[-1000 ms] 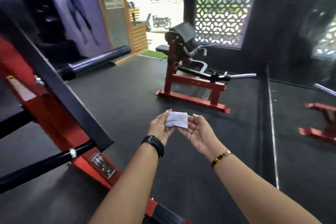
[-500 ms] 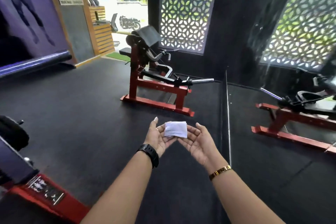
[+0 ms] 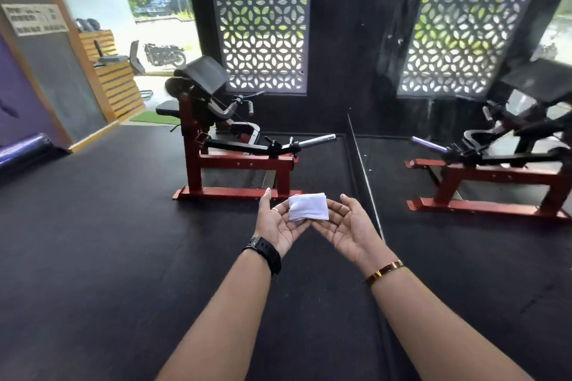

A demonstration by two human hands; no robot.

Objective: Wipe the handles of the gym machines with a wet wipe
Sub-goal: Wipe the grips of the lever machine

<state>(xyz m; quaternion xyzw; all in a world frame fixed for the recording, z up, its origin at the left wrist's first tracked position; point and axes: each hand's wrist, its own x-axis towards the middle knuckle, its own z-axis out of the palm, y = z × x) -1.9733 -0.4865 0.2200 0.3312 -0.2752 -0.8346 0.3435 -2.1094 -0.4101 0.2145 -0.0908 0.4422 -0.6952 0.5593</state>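
Head view: the person is holding a folded wipe (image 3: 308, 206) out in front, and it is resting across the fingertips of both hands. The left hand (image 3: 280, 223) and right hand (image 3: 346, 226) are lying palm-up, with the fingers loosely apart and barely bent. They are cradling the wipe rather than pinching it, and both thumbs are standing clear of it.

The step in hand is probably readying the wipe while facing a machine (image 3: 235, 161); nothing is being wiped yet. The machine is standing well apart from the hands, and its dark handle (image 3: 250, 107) is sticking out beside the pad. The next move is likely calling for one hand to close round the wipe, a walk forward, then wrapping the wipe round that handle.

The red base rail is lying low across the approach. A chrome bar (image 3: 317, 140) is jutting right, toward a mirror (image 3: 365, 176) whose edge is running just right of the hands. The machine seen there is likely a reflection, so it is offering no room. Open floor (image 3: 108, 241) is stretching ahead and left.
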